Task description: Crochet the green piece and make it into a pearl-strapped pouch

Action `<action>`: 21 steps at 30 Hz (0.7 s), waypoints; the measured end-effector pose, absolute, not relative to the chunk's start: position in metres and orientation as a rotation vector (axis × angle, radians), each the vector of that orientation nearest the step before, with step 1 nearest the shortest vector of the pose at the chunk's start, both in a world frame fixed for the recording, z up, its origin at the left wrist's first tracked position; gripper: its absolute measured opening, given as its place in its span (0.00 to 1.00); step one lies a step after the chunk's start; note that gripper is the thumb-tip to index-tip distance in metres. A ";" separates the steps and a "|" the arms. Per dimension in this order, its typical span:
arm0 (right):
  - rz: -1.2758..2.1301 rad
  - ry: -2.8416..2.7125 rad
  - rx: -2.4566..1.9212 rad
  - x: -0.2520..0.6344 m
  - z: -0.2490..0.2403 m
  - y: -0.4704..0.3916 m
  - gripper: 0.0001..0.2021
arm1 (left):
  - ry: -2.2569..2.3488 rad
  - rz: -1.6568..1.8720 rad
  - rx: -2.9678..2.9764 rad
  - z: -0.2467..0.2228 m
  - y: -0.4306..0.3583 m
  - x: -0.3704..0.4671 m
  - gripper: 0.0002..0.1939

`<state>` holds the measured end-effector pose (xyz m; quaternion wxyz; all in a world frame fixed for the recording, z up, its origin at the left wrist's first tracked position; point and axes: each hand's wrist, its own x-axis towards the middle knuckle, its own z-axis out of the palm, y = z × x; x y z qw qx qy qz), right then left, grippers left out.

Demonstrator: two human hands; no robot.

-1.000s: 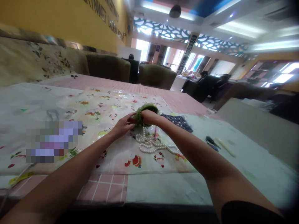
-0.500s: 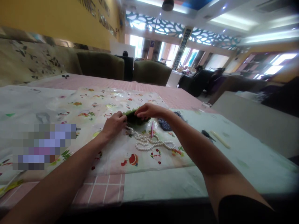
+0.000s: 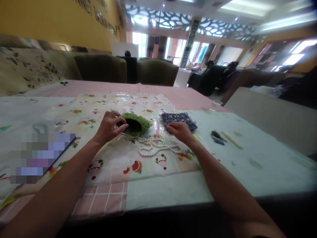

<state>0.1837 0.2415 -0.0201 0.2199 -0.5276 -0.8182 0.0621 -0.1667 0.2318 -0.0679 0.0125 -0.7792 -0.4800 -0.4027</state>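
Note:
A green crocheted pouch (image 3: 146, 123) lies on its side on the fruit-patterned cover, its dark mouth facing me. At the pouch's left rim is my left hand (image 3: 110, 125), with its thumb and fingers closed about the edge. My right hand (image 3: 182, 131) is closed, fingertips pinched together, in front of a grey-blue crocheted piece (image 3: 178, 117) with pale beads on it. What the pinch holds is too small to make out. A string of white pearl beads (image 3: 148, 153) trails from below the pouch, beside a pink pen-like tool (image 3: 157, 133).
Right of my hand lie a dark small tool (image 3: 218, 137) and a cream-coloured stick (image 3: 232, 140). A clear cup (image 3: 216, 105) stands farther back. On the left is a blurred-out flat device (image 3: 47, 157). Chairs (image 3: 157, 72) line the table's far side.
My right hand has left the green pouch and moved right, in front of the grey-blue piece. The pouch's mouth now shows, with my left hand still at its left edge. The view has shifted slightly.

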 end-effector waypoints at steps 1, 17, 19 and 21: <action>0.161 -2.268 -1.458 0.180 -0.023 0.240 0.12 | -1.465 -1.303 -2.511 -0.065 0.229 -0.164 0.15; -0.449 -1.661 -2.573 0.318 0.021 0.225 0.19 | -1.738 -1.546 -3.223 -0.046 0.212 -0.148 0.21; -0.415 -1.644 -2.670 0.337 0.011 0.220 0.18 | -1.792 -1.662 -3.151 -0.046 0.213 -0.148 0.20; -0.389 -1.652 -2.730 0.348 0.001 0.218 0.15 | -1.851 -1.784 -3.069 -0.048 0.213 -0.147 0.19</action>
